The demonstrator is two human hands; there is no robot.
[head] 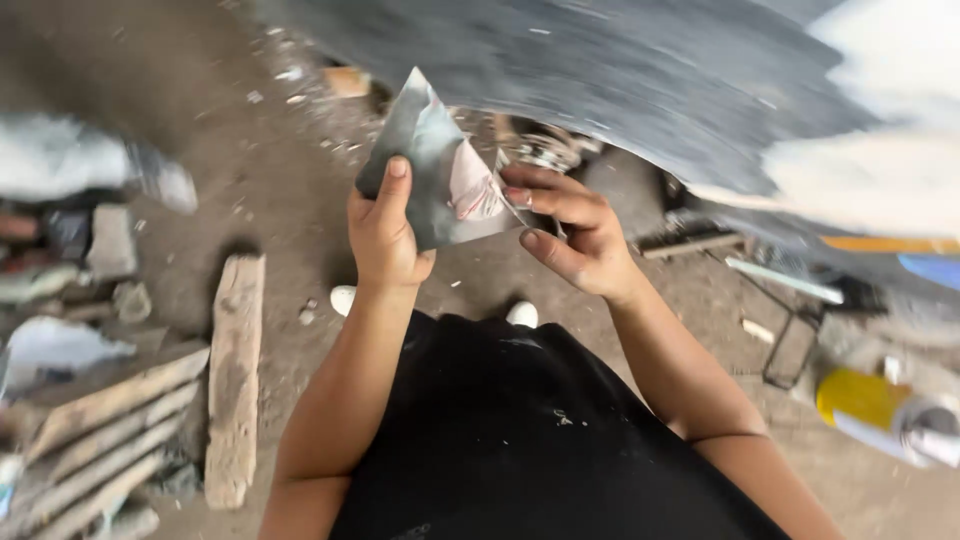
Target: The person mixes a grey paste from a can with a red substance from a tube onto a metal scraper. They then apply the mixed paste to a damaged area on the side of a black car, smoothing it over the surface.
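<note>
Head view. The left hand [383, 235] is closed on the lower left edge of a dark grey folded sheet [425, 150], thumb pressed flat against its face. The right hand [572, 235] pinches the sheet's right corner between thumb and forefinger, the other fingers curled alongside. The sheet is held in the air, above the dirt floor [270, 190] and in front of the black garment [520, 430]. A pale worn patch marks the sheet near the right fingers; its material is hard to make out. The large dark curved surface [620, 80] behind is motion-blurred. Both forearms rise from the lower edge and converge, elbows cut off. Wooden planks [235, 370] lie at left.
</note>
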